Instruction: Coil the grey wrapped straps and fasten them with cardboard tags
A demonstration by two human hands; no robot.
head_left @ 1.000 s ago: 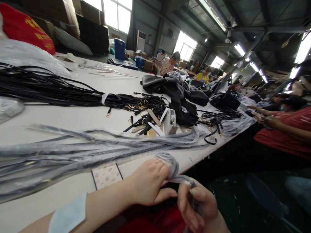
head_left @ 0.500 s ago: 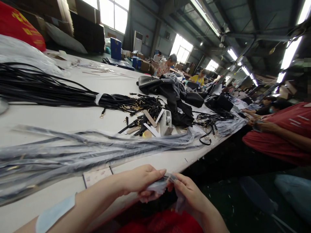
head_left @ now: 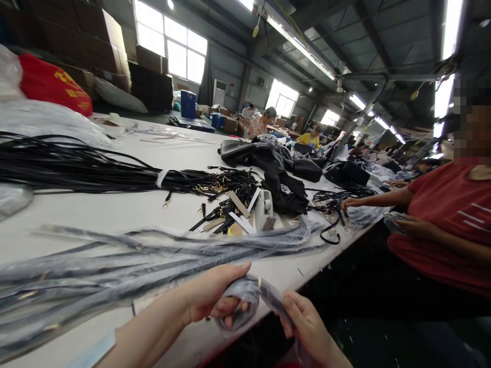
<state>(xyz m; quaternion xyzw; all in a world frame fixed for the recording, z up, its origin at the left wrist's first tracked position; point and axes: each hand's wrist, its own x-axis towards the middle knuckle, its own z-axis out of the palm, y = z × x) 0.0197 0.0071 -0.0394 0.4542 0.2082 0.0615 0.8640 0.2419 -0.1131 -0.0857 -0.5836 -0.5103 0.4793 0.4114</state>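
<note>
Over the counter's [head_left: 107, 209] near edge, our left hand [head_left: 215, 299] curls its grip around the coiled, plastic-sleeved strap [head_left: 247, 289]; our right hand [head_left: 307, 324] pinches its tail. If the left slackens, the loops could spring loose; a hard pull could tear the plastic. Our hands stand farther apart than half a second ago, and beyond, a co-worker's hand [head_left: 350, 203] now reaches to the black straps [head_left: 322, 197].
</note>
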